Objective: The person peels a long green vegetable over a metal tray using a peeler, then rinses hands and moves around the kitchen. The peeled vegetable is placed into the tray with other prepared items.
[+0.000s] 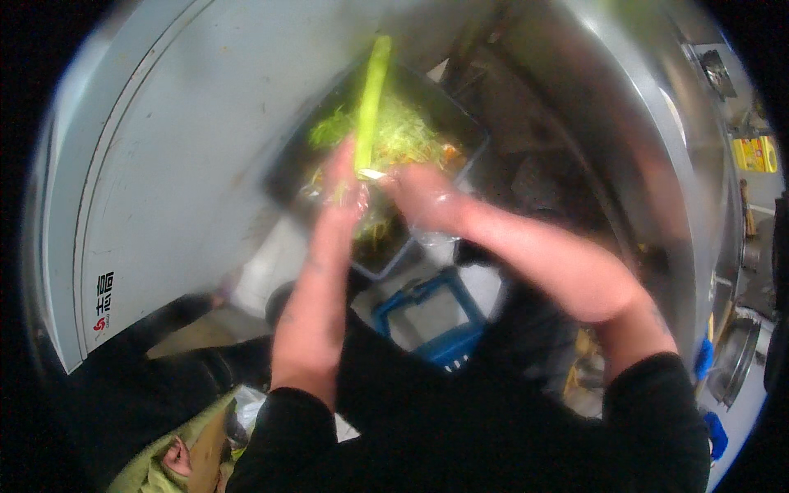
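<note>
A long green vegetable stalk (372, 101), likely a peeled stem, stands nearly upright, its lower end between my hands. My left hand (343, 175) grips it near that end. My right hand (425, 191) is closed just beside it around a small pale object (372, 175), too blurred to name, which touches or nearly touches the stalk's lower end. Clear thin plastic, seemingly gloves, shows at both wrists. Below lies a dark plastic bin (471, 145) with a pale rim, holding pale green shreds (404, 129), leafy greens (330, 128) and orange bits (451, 151).
A white appliance panel (185, 154) bearing writing rises at left. A curved steel surface (672, 154) bounds the right. A blue plastic frame (425, 314) stands below the bin. Part of another person (177, 456) shows at lower left. A yellow container (755, 154) stands far right.
</note>
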The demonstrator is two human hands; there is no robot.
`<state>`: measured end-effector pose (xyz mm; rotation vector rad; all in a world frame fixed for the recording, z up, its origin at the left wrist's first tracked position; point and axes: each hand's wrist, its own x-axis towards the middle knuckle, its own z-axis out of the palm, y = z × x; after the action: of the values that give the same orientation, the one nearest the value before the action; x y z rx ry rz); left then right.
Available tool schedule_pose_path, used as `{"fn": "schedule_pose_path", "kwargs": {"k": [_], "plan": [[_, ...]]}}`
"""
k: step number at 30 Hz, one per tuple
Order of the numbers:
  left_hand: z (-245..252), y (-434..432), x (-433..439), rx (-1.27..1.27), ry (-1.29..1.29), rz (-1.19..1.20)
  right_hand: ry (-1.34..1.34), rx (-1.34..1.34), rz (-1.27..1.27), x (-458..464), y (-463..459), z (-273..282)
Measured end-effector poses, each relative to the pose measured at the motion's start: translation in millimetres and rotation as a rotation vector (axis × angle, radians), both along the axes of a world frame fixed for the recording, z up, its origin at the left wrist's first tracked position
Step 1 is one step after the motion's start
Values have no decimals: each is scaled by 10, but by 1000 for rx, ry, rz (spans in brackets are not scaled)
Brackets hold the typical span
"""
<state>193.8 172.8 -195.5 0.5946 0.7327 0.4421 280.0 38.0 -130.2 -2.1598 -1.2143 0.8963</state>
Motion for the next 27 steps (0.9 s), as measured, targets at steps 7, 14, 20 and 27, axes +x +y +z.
{"fn": "schedule_pose_path", "kwargs": {"k": [7, 14, 20, 27], "plan": [[61, 41, -90, 77, 29, -66, -102, 36, -204, 604, 327, -157], [-23, 117, -101, 99, -35, -134, 47, 99, -287, 766, 674, -431], [24, 106, -256, -77, 14, -152, -115, 37, -186, 1204, 749, -572], [2, -19, -198, 213, 135, -114, -226, -65, -135, 813, 888, -365]]}}
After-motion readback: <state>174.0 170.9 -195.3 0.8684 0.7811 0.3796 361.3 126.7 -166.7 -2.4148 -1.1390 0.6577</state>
